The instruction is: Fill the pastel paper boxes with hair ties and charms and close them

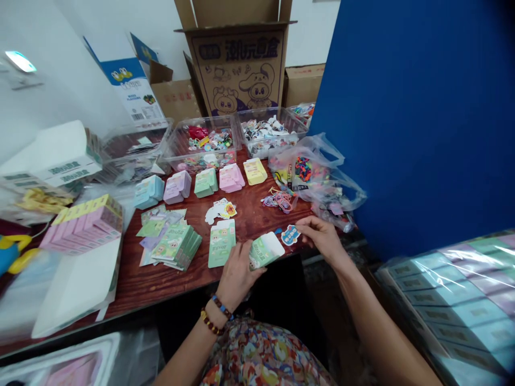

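My left hand (pixel 238 271) is closed on a small green box (pixel 265 251), tilted with its white open end facing right. Pinched in the fingers of my right hand (pixel 322 238) is a blue sticker (pixel 290 235) with a white border, close to that open end. Left of the held box, a flat green box (pixel 222 244) lies on the table, partly behind my left hand. Farther left, green boxes (pixel 177 245) are stacked on printed packets (pixel 155 230). A few white and yellow cutouts (pixel 221 210) lie just behind.
Folded box stacks in blue (pixel 148 191), purple (pixel 177 186), green (pixel 206 183), pink (pixel 231 177) and yellow (pixel 255 171) form a row. Clear bins (pixel 173 155) stand behind them. Right are coloured bands (pixel 279 199) and a plastic bag (pixel 317 155). A blue panel (pixel 410 118) bounds the right side.
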A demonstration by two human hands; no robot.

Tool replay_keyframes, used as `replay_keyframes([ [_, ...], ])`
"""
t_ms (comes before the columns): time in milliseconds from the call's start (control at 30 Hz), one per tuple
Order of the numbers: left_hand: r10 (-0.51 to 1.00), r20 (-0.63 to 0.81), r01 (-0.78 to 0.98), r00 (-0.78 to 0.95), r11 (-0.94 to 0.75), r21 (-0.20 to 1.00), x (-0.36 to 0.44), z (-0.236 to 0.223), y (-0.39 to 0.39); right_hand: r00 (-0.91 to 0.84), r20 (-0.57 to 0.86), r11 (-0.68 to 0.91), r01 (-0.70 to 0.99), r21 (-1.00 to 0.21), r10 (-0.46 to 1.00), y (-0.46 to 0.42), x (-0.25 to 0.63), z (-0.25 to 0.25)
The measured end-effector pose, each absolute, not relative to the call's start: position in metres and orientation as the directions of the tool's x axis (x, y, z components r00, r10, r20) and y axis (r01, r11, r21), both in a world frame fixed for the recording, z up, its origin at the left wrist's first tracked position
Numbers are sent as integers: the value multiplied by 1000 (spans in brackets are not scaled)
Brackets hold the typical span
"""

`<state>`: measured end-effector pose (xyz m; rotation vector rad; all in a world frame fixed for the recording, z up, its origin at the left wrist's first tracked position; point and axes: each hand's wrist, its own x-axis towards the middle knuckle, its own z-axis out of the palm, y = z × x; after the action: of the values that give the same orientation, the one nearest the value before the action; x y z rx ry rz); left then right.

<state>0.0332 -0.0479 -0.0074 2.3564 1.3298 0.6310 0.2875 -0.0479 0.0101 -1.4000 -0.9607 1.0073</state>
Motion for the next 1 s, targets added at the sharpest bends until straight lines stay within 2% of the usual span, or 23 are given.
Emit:
replay_keyframes([
  [233,843,212,675,495,-526,517,40,-10,-50,194,109,76,171,-982,975,-61,257,25],
  [367,842,212,650,497,-523,552,42,-9,-49,128,185,136,320,-938,974,-65,249,31],
  [433,840,219,619,496,-519,589,42,-7,-49,145,210,152,335,-930,967,-66,249,36],
  [700,839,196,443,507,-449,776,33,-3,-45,478,183,168,74,-983,859,-69,270,45],
  [1000,815,226,386,534,-473,792,28,-1,-44,496,97,115,-6,-993,863,-71,272,32],
])
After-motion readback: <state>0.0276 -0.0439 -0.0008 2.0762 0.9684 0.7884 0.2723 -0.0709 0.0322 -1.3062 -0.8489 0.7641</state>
